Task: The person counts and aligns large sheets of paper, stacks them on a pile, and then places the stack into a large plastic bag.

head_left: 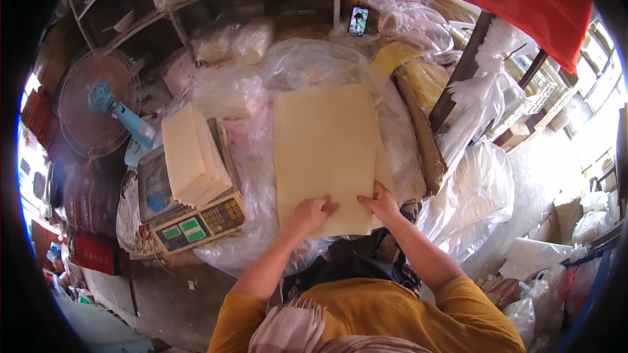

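Observation:
A large, thin, pale yellow sheet [324,147] lies flat before me on clear plastic. Under its right side, the edge of another such sheet [383,168] sticks out at a slight slant. My left hand [313,214] rests on the near part of the top sheet, fingers curled and thumb pointing inward, pinching at the sheet. At the near right edge my right hand [381,205] has thumb and forefinger closed at the sheet's border. The other fingers of both hands are partly hidden.
Left of the sheets, a digital scale [196,227] carries a stack of folded pale sheets [193,155]. Beyond it stands a blue fan [108,99]. A lit phone [358,21] leans at the back. A wooden post [460,68] and a plastic-covered pile [472,189] are on the right.

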Demonstrator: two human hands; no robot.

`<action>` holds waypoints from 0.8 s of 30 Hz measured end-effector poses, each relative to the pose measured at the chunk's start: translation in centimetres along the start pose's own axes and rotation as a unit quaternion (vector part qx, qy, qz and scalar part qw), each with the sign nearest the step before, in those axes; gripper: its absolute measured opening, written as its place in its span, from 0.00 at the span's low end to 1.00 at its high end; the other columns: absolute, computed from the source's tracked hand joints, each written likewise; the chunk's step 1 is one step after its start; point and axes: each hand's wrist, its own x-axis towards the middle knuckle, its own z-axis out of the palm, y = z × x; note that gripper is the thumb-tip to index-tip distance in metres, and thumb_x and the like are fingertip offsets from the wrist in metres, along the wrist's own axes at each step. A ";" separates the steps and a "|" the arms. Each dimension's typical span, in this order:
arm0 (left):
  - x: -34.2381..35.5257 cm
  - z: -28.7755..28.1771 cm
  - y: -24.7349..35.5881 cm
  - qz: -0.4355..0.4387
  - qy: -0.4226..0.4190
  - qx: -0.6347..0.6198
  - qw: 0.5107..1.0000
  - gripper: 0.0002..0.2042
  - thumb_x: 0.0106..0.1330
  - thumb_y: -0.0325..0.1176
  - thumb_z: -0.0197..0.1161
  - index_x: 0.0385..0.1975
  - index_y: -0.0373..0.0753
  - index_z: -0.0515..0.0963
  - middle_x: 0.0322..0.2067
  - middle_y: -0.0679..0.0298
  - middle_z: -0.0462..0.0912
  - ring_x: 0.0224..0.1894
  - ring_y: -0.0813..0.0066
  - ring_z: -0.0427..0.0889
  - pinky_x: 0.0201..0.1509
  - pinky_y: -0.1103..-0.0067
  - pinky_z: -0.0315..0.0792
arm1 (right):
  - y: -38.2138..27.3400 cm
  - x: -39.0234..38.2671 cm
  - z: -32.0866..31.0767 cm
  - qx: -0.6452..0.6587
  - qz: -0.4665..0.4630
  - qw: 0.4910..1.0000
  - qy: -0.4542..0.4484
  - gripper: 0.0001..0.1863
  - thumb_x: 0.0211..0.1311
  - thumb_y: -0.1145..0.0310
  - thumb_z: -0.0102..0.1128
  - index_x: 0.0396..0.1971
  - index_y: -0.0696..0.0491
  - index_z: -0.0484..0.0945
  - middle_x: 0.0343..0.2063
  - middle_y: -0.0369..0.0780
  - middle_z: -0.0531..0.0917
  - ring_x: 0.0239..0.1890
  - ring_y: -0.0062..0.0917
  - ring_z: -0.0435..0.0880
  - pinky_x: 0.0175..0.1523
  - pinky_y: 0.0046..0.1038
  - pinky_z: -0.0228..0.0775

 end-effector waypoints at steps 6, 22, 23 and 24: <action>-6.5 -1.9 -0.1 0.039 0.116 -0.617 0.778 0.28 0.56 0.22 0.63 0.58 0.35 0.64 0.49 0.63 0.75 0.50 0.76 0.73 0.53 0.80 0.69 | -7.7 -0.9 1.1 0.213 -0.012 0.964 -0.160 0.26 0.57 0.74 0.60 0.57 0.57 0.66 0.45 0.38 0.78 0.47 0.23 0.75 0.51 0.25 0.68; -11.5 -16.0 -10.8 0.053 0.661 0.045 0.747 0.25 0.51 0.18 0.56 0.53 0.38 0.69 0.51 0.54 0.71 0.56 0.55 0.67 0.61 0.68 0.60 | -7.5 -5.0 -0.1 -0.340 -0.374 0.838 -0.204 0.50 0.39 0.65 0.71 0.65 0.46 0.53 0.66 0.44 0.50 0.68 0.48 0.46 0.64 0.59 0.44; -10.7 -13.6 -9.5 0.084 0.638 -0.014 0.765 0.22 0.51 0.17 0.56 0.50 0.38 0.72 0.49 0.55 0.74 0.53 0.58 0.71 0.57 0.70 0.64 | -7.4 -4.7 -0.8 -0.346 -0.363 0.840 -0.204 0.50 0.39 0.65 0.71 0.65 0.46 0.53 0.66 0.44 0.50 0.68 0.48 0.46 0.64 0.59 0.44; -10.8 -11.4 -8.4 0.108 0.618 -0.064 0.776 0.20 0.52 0.17 0.55 0.47 0.38 0.74 0.46 0.57 0.76 0.49 0.62 0.75 0.53 0.73 0.68 | -8.0 -4.3 -1.5 -0.325 -0.395 0.834 -0.208 0.45 0.40 0.67 0.69 0.63 0.48 0.58 0.63 0.45 0.58 0.65 0.46 0.55 0.62 0.54 0.51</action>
